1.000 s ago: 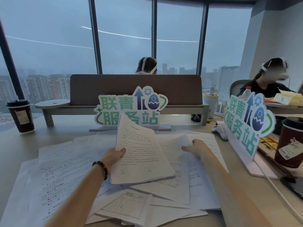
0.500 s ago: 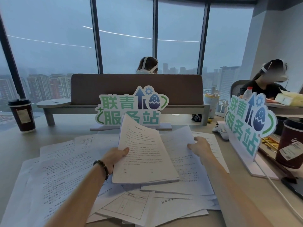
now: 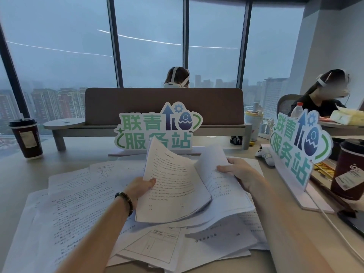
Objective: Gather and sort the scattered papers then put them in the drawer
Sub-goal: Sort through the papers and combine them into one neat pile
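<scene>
My left hand (image 3: 140, 187) grips a stack of printed papers (image 3: 173, 186) by its left edge, tilted up above the desk. My right hand (image 3: 241, 172) holds a single printed sheet (image 3: 220, 186) by its upper right part, lifted and curling against the right side of the stack. Under both lie several scattered papers (image 3: 78, 209) spread over the desk, including a form with a table (image 3: 155, 243) near the front. No drawer is in view.
A green sign (image 3: 157, 131) stands behind the papers and a second sign (image 3: 295, 152) at the right. Coffee cups stand at far left (image 3: 26, 137) and far right (image 3: 348, 170). A white cable (image 3: 338, 231) and a dark phone (image 3: 352, 221) lie at the right. Two people sit beyond.
My right hand has picked up a sheet from the right side of the desk and brought it up and leftward against the stack in my left hand.
</scene>
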`<move>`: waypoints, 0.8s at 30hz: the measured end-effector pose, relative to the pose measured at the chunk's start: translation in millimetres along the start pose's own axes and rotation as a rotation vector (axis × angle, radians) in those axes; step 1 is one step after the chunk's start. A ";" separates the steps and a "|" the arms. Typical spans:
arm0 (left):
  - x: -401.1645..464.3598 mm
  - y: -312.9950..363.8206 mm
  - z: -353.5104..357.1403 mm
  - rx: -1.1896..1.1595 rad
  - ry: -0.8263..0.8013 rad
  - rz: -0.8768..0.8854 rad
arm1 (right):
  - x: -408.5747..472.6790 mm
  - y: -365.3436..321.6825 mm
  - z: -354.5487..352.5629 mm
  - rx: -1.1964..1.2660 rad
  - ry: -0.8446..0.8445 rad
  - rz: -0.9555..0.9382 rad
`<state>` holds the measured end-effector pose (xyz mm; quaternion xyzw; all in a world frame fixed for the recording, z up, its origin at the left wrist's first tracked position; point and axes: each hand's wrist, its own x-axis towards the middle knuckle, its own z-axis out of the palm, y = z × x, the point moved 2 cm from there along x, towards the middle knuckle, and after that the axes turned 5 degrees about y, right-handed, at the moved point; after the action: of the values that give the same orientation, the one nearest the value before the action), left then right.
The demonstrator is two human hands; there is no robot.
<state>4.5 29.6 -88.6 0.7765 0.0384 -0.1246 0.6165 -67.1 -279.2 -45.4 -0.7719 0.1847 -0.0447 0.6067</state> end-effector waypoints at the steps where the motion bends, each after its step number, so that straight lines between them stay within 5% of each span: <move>1: 0.5 0.3 0.3 0.005 0.005 0.003 | -0.1 -4.1 0.9 0.017 0.019 -0.009; 7: 2.6 -2.5 -0.7 0.040 0.005 0.020 | -4.6 -50.3 -1.4 0.137 0.038 -0.131; 14: -8.9 2.1 -1.4 -0.117 -0.080 0.035 | -13.3 -89.4 9.0 0.457 -0.137 -0.235; 20: -8.8 14.4 0.7 -0.118 -0.020 0.128 | -5.5 -60.8 9.2 0.284 0.144 -0.211; 24: -13.7 16.4 8.2 -0.320 -0.167 0.118 | 2.1 -24.6 12.3 0.173 0.246 -0.132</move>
<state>-6.5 19.0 -71.5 0.6563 -0.0392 -0.1447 0.7394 -55.8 -263.8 -25.5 -0.7160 0.2018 -0.1944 0.6393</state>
